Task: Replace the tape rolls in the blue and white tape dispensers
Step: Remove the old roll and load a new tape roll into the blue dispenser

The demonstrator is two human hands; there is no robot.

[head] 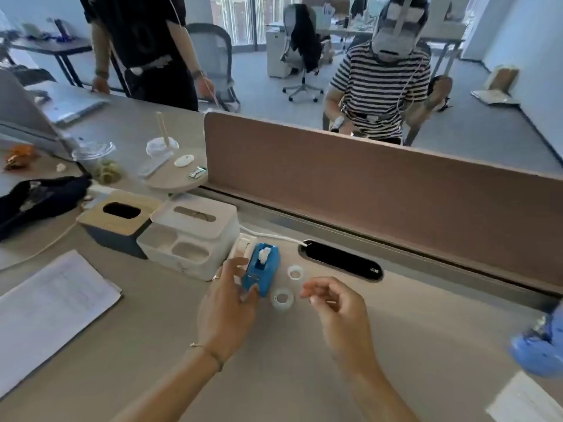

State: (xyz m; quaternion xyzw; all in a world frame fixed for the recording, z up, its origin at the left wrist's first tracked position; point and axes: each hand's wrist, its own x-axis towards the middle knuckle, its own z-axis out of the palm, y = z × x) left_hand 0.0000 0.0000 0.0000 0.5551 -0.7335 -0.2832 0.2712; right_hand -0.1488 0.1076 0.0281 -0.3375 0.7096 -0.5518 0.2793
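Note:
A blue tape dispenser stands on the desk with a white hub showing in its top slot. Just left of it stands a white tape dispenser, mostly hidden behind the blue one. My left hand touches the blue dispenser's near left side, thumb at its front corner. Two clear tape rolls lie flat to the right: a larger one near the dispenser's front and a smaller one behind it. My right hand hovers right of the larger roll, fingers loosely curled, nothing visible in them.
A white organiser tissue box and a wood-lidded tissue box stand left of the dispensers. Papers lie at the near left. A cable slot and a brown divider are behind. A blue object sits at the right edge.

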